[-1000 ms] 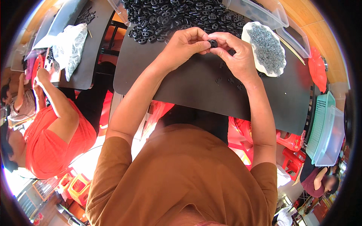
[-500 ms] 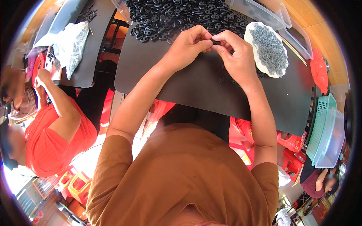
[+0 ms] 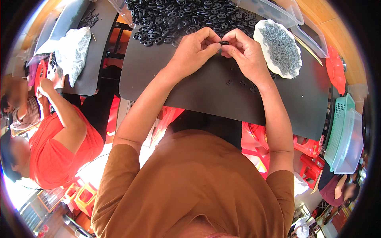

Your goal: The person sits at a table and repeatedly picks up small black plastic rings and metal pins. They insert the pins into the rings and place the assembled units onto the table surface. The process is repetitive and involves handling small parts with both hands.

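1. Dark grey, smooth-topped table (image 3: 190, 91) with rounded corners reaches across in front of the person in a brown short-sleeved shirt (image 3: 198, 174).
2. Glossy black oval pieces (image 3: 178, 20), many with two holes, lie heaped along the table's far edge; a clear plastic bin (image 3: 274, 10) stands by the heap's right end.
3. Above the table, closer to its far edge than its near one, a small black piece (image 3: 224, 43) is held between both hands.
4. Left hand (image 3: 194, 49): thumb and forefinger are pinched together on the piece's left end, the other fingers curled.
5. Right hand (image 3: 248, 53): thumb and fingertips are closed on its right end.
6. Toward the table's far right corner sits a white scalloped dish (image 3: 270, 63) filled with small grey slivers (image 3: 281, 47); thin pale sticks (image 3: 311, 53) lie just beside it.
7. A few loose dark bits (image 3: 243, 83) lie near the right wrist.
8. Off the table's right edge is a pale green plastic basket (image 3: 339, 123); off its left, a person in red (image 3: 63, 146) sits at another table.
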Demonstrator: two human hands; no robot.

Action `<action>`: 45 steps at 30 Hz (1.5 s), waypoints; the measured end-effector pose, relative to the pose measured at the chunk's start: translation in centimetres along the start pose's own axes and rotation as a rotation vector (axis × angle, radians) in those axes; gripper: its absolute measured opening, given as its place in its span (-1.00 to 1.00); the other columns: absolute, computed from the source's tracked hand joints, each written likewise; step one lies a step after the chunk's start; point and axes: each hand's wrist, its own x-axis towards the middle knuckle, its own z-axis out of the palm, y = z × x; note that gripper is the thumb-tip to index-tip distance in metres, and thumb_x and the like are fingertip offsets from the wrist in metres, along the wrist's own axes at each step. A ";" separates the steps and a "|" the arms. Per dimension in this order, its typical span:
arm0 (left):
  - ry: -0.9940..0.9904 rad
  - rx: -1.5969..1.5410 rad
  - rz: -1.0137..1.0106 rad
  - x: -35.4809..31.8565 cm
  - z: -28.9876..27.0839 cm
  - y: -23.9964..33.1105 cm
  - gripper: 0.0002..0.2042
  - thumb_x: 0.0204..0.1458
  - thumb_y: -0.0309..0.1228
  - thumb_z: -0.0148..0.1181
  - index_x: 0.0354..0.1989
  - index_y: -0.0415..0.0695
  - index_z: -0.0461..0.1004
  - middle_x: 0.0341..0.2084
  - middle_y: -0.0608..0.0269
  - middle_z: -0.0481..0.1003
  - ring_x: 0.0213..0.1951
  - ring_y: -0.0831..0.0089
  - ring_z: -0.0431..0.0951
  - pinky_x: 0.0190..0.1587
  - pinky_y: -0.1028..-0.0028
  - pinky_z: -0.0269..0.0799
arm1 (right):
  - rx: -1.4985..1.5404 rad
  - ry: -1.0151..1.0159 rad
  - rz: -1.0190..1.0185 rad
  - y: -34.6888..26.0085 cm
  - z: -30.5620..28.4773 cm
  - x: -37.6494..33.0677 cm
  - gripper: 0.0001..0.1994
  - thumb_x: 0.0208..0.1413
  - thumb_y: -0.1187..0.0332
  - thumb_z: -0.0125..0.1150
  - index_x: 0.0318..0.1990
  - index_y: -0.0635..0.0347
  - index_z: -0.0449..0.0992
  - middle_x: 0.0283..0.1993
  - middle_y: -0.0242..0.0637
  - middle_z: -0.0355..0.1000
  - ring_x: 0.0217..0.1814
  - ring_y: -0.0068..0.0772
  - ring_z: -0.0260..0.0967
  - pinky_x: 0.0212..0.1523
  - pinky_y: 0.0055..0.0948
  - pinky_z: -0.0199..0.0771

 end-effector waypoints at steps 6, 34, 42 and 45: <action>-0.026 -0.028 0.007 -0.3 -0.4 0.8 -0.89 0.10 -0.46 0.22 -0.28 -0.24 0.50 -0.47 0.37 0.55 -0.36 0.68 0.53 -0.24 0.62 0.46 | -0.040 -0.044 0.147 -0.6 -0.5 -0.1 -0.93 0.12 0.59 0.18 -0.24 0.29 0.48 -0.34 -0.35 0.53 -0.34 -0.60 0.52 -0.29 -0.60 0.56; 0.130 -0.593 -0.112 0.5 0.9 -0.7 -0.91 0.24 -0.45 0.06 -0.19 -0.21 0.41 -0.28 0.28 0.50 -0.29 0.54 0.57 -0.16 0.54 0.53 | 0.241 0.169 0.057 0.8 -0.8 0.6 -0.89 0.28 0.39 0.03 -0.19 0.24 0.39 -0.22 -0.26 0.47 -0.27 -0.51 0.50 -0.23 -0.53 0.54; 0.129 -0.636 -0.159 0.3 0.8 -0.5 -0.84 0.15 -0.50 0.18 -0.12 -0.21 0.43 -0.24 0.25 0.53 -0.21 0.52 0.59 -0.11 0.55 0.56 | 0.320 0.044 0.128 0.3 -0.7 0.4 -0.80 0.25 0.41 0.09 -0.01 0.25 0.43 -0.24 -0.27 0.49 -0.29 -0.55 0.49 -0.25 -0.58 0.52; 0.108 -0.631 -0.157 0.2 0.9 -0.5 -0.84 0.14 -0.50 0.20 -0.12 -0.21 0.46 -0.26 0.28 0.54 -0.23 0.55 0.59 -0.13 0.57 0.55 | 0.251 0.050 0.115 -0.1 -0.6 0.4 -0.79 0.23 0.42 0.12 -0.02 0.26 0.46 -0.24 -0.30 0.51 -0.29 -0.57 0.49 -0.25 -0.59 0.51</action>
